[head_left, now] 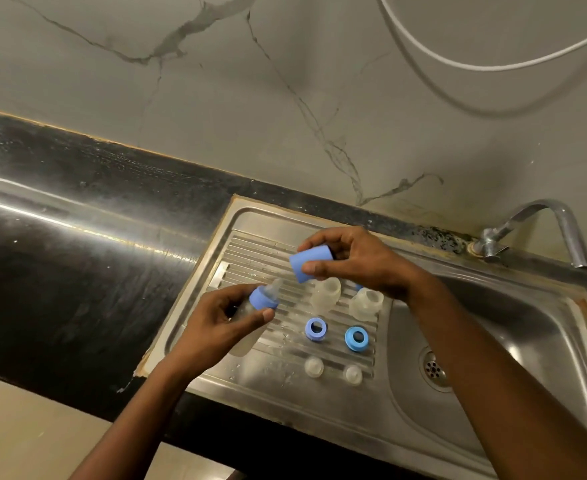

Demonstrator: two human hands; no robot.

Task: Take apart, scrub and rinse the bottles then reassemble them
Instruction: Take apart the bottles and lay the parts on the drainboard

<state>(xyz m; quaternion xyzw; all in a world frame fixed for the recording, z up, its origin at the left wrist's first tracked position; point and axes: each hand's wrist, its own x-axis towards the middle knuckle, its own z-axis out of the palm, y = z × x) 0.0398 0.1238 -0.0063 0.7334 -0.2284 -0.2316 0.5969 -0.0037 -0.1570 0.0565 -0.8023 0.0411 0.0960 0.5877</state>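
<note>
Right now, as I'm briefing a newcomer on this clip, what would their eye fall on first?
Above the draining board, the right hand grips a blue cap, while the left hand holds a bottle with its blue collar fitted. Below them, loose parts lie in rows on the ribbed steel: clear bottles, blue rings and clear teats, two of each.

Both bare forearms reach in from the lower edge, the left from the lower left and the right from the lower right, with the wrists angled toward each other. The left grip (223,320) is curled, fingers above and thumb below, wrapped round a bottle (262,297). The right grip (358,261) sits higher and a little beyond it, knuckles up, pinching a blue cap (311,263) between fingertips and thumb. The two grips are near each other but apart.
</note>
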